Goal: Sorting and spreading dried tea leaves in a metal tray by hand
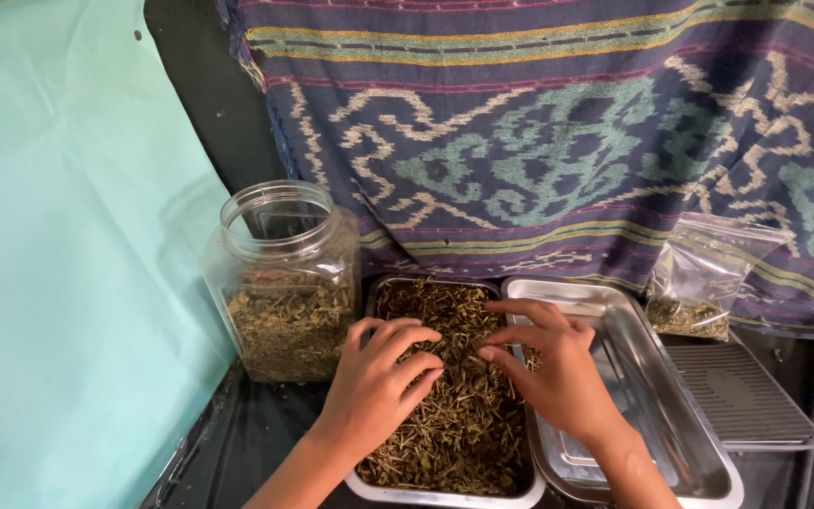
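Dried green herbs (445, 396) fill our steel tray (445, 495); left hand (374, 386) and right hand (553, 363) rake them, fingers loosely curled, gripping nothing, sorting underway beside the empty tray (680, 415).

Single head-worn view, close, steeply down toward the wall-side worktop

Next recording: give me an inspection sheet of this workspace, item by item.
Surface: black table top.
Job's things: steel tray of dried herb bits; empty steel tray beside it.
Clutter: clear plastic jar, lidless, part full of dried leaf; clear bag; dark ribbed scale platform.
Grippers: left hand and right hand open, fingers in the herbs.
Cables: nothing seen.
Surroundings: patterned woven cloth; turquoise sheet.
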